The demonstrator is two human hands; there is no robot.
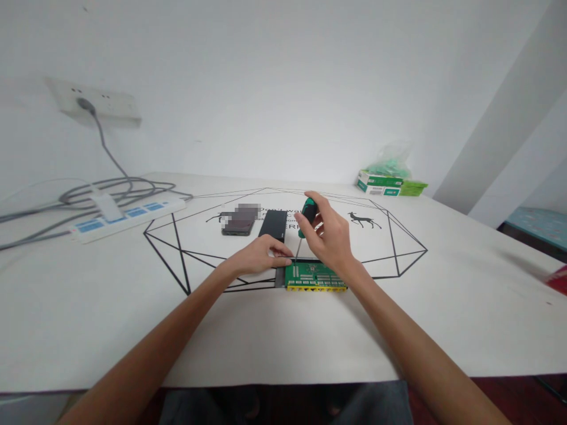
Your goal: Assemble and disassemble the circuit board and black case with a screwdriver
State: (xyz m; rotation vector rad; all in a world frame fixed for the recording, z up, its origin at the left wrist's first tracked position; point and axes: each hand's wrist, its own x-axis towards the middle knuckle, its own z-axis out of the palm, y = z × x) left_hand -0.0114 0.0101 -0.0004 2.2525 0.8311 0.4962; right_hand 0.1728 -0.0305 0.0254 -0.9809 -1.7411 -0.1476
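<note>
Green rectangular circuit board [315, 277] with a yellow strip along its near side, lying near the middle of the front edge of the white worktop [248, 342]. The right hand [333, 235] is closed around the handle of a green-and-black screwdriver [309, 208], its thin shaft slanting down to the board's far left part. The left hand [257, 255] has thumb and fingertips close together at the same corner, covering it; whether they pinch anything cannot be told. The right wrist hides the board's far right corner. Behind the left hand lie a flat black oblong case [273, 224] and, beside it, a dark, partly pixelated phone [239, 225]. Toward the left edge rests a white power strip with blue panels [133, 217] near coiled grey cable [104, 188]; green-and-white cartons [381, 183] and a clear plastic bag [393, 158] occupy the far right corner. Black lettering [292, 226] printed on the worktop is partly covered, with "com" and "ER" legible; a black deer figure [364, 221] stands right of it. Carton print is too small to read.
</note>
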